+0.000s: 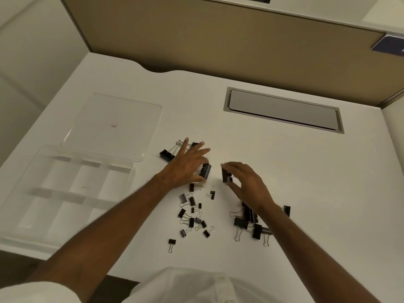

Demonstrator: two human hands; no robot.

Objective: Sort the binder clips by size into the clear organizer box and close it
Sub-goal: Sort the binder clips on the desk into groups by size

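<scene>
Resting on a white desk [284,171]: black binder clips in loose groups, two hands among them, and a clear organizer box [54,193] at the left edge.

- Left hand [185,165] — thumb and forefinger pinching a large clip [206,171], remaining fingers spread flat over the desk; clip's long axis running near-to-far, tilted slightly right.
- Right hand [247,184] — fingers curled round a second large clip [226,178], long axis likewise near-to-far. Hands close together but apart, the two held clips facing across a narrow gap.
- Far group [167,155], partly hidden under the left hand: at least two large clips, wire handles pointing away; full count not readable.
- Small clips [192,215], scattered just below the left hand: about fourteen, pointing every way, handles mostly splayed.
- Medium clips [251,221], beside and partly under the right wrist: roughly six, bunched, several handles pointing toward the near edge.
- Organizer box: open, divided compartments holding no clips; hinged lid [113,125] lying flat on the desk beyond it.
- Grey cable hatch [284,110], set into the desk farther back, before a tan partition [218,40].
</scene>
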